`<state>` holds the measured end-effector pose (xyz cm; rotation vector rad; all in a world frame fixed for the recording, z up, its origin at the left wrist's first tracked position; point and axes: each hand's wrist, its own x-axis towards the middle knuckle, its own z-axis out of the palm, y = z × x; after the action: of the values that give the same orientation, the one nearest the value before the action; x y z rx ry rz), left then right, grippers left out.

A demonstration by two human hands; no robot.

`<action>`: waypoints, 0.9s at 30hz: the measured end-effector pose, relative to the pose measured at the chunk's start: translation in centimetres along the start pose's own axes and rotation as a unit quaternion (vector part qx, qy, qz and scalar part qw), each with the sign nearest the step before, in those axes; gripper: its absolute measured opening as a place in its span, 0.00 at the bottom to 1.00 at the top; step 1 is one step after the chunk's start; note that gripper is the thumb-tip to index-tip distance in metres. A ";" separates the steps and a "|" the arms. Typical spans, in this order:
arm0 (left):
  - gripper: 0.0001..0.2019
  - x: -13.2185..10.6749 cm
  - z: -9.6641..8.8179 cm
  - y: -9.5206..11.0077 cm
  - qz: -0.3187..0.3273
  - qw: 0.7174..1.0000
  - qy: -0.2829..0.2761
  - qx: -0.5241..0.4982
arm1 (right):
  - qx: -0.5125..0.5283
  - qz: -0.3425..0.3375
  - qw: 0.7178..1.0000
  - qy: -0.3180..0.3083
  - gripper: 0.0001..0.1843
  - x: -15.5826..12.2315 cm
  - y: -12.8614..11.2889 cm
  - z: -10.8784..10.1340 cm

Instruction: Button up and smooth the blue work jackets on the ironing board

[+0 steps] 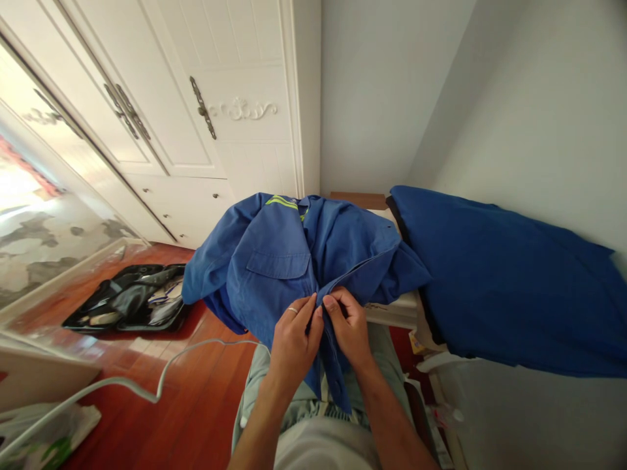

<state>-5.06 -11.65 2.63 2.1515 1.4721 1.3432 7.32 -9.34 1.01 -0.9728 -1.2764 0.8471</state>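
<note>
My left hand (296, 333) and right hand (349, 326) pinch the blue jacket (274, 261) by its placket (336, 372) near the front edge of the white stand (399, 315): likely soft, light cloth, best held there.

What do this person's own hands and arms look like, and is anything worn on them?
Both hands are ungloved. The left hand wears a thin, shiny, pale ring; the right hand shows no ring. The forearms are bare where visible, with no sleeve, watch or bracelet in sight.
</note>
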 end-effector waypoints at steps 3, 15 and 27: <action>0.16 0.0 -0.1 0.0 -0.031 0.998 0.009 -0.044 | -0.035 -0.022 0.999 -0.016 0.13 0.1 -0.6 -0.2; 0.15 0.4 -0.9 -0.5 -0.102 0.981 -0.017 -0.163 | -0.082 -0.050 0.994 -0.049 0.14 0.8 -1.2 -0.8; 0.12 0.1 -0.5 -1.1 -0.003 1.000 -0.013 0.014 | -0.120 -0.071 0.987 -0.086 0.11 0.6 -0.8 -0.9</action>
<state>-6.13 -11.18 2.27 2.1718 1.4957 1.2947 8.30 -9.21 1.97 -0.9993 -1.6044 0.6883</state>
